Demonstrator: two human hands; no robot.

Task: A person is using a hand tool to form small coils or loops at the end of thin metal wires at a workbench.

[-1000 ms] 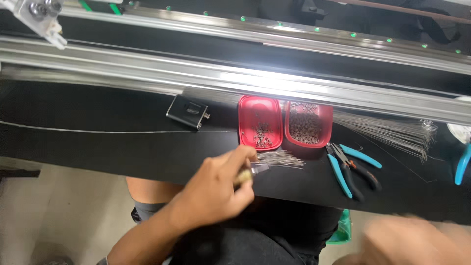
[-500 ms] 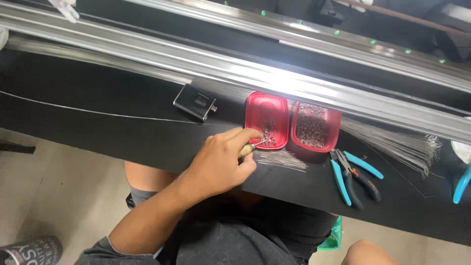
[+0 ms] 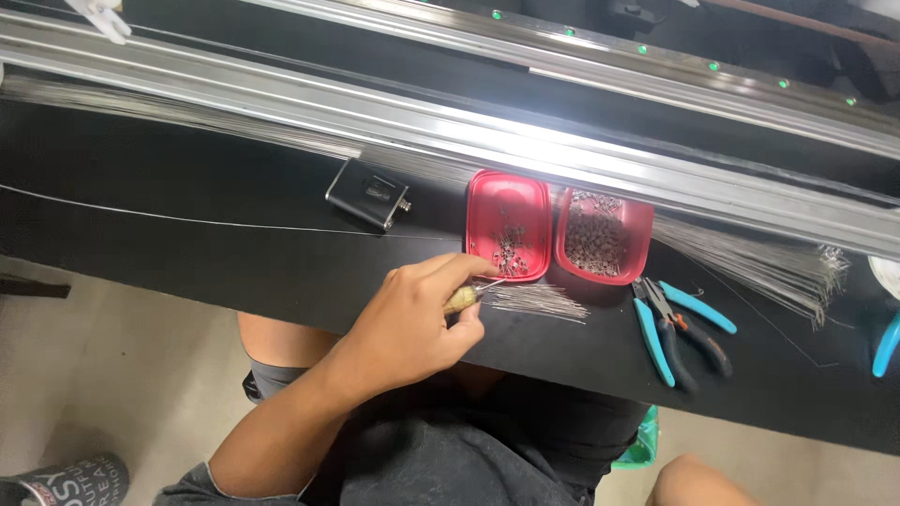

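My left hand reaches onto the black table and pinches a small tool with a yellowish handle. Its thin metal tip points at the near edge of a red tray that holds small metal parts. Just right of the tip lies a loose bundle of thin metal pins. A second red tray beside the first is full of small dark pieces. My right hand is out of the frame.
Blue-handled pliers lie right of the trays, with another blue handle at the right edge. A small black box sits left of the trays, a thin wire runs across the table, and a long metal rail lies behind it. A fan of fine wires spreads to the right.
My left hand has stayed by the first red tray, with the tool tip drawn back just off its edge. A blurred shape at the lower right has left the view.
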